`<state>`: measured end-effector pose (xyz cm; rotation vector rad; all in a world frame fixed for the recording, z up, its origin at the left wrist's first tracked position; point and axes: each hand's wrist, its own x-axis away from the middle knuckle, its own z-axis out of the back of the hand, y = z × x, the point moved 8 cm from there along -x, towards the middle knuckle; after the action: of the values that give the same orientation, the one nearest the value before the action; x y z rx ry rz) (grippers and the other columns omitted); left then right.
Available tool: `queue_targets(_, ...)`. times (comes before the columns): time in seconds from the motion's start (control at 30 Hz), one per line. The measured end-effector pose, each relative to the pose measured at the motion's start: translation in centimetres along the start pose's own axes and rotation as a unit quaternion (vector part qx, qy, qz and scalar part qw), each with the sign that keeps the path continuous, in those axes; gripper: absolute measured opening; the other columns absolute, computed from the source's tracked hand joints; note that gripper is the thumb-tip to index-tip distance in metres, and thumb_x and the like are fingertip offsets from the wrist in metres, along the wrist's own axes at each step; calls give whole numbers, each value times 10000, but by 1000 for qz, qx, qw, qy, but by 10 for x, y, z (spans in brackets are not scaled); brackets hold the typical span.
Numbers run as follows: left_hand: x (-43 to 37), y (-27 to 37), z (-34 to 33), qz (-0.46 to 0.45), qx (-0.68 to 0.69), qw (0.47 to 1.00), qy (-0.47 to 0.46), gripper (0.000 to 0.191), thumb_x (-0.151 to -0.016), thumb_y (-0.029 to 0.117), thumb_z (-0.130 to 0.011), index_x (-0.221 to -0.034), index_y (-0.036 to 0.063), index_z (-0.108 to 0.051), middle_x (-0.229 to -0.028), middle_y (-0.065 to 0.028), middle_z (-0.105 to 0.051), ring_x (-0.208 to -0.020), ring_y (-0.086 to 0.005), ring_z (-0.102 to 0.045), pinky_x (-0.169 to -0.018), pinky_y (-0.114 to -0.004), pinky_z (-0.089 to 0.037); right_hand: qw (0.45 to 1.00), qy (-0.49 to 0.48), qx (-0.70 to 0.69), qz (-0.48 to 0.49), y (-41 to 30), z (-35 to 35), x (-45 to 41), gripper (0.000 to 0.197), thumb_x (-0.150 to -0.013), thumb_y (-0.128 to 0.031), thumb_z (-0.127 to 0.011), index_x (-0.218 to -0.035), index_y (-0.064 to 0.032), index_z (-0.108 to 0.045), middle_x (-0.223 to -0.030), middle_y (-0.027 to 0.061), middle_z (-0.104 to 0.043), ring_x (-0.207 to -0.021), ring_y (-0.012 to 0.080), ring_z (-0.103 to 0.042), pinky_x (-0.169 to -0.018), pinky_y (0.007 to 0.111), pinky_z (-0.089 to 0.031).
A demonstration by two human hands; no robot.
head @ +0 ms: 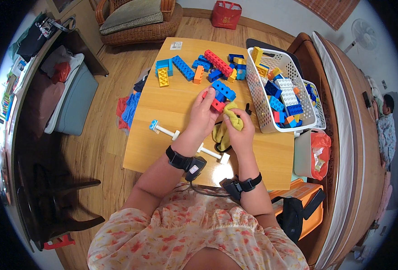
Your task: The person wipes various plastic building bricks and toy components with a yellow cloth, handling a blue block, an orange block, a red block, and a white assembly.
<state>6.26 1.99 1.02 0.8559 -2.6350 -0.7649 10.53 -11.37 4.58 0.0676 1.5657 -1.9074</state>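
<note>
My left hand (204,109) grips a small assembly of toy building bricks (222,93), light blue on top, darker blue in the middle and red below. Close against it, my right hand (241,130) pinches a bunched yellow-green cloth (233,116) that meets the red brick. More of the yellow-green fabric with a black cord (222,136) hangs down to the table beside my right hand. On the wooden table (151,148), two white rods with end pieces lie near my forearms, one (165,130) with a light blue brick at its end, the other (212,153) between my wrists.
Loose bricks (183,67) in blue, red, yellow and orange lie along the table's far side. A white perforated basket (269,118) of bricks stands at the right. Beyond the table's right edge are a lined waste bin (307,155) and an orange container (315,219). A person (386,131) is at the far right.
</note>
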Motion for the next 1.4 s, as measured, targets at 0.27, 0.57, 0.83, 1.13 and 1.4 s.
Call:
queue_targets(0.27,3,-12,-3,48,-88,995,-25,363,-959,330,-625,-1171,52,-528,-955,-23,-574,-802,-78,-552,-692,-236,-468,998,6,-63,-29,5,0,2,193,-849,-87,-734,-995,-22,-625,-939,59,-646,-877,140,-605,-791,273,-485)
queue_targets(0.57,10,-12,-14,91,-100,987,-85,255,-955,281,-635,-1088,80,-550,-858,8,-590,-646,-58,-516,-541,-211,-411,992,47,-108,35,-1,10,1,198,-861,-69,-721,-1013,-17,-604,-947,51,-611,-872,124,-574,-786,259,-470)
queue_targets(0.83,4,-14,-7,101,-134,983,-74,244,-981,314,-587,-1072,90,-551,-815,14,-586,-644,-52,-510,-522,-203,-378,975,129,-172,-51,4,25,0,186,-902,-101,-688,-1028,-11,-585,-979,32,-594,-894,107,-558,-796,249,-468)
queue_targets(1.13,11,-18,-20,132,-33,968,-210,306,-1023,338,-487,-1175,77,-538,-973,5,-614,-781,-73,-573,-590,-233,-446,982,81,-151,-85,7,20,-6,145,-915,-67,-648,-1031,-12,-581,-953,31,-587,-866,99,-551,-775,240,-464)
queue_targets(1.4,9,-9,-19,-3,-251,963,-100,384,-1053,331,-399,-1280,45,-517,-1053,-44,-621,-851,-118,-596,-687,-251,-488,976,83,-191,-64,9,18,-1,174,-897,-82,-675,-1025,-16,-578,-923,24,-578,-834,103,-544,-744,248,-457)
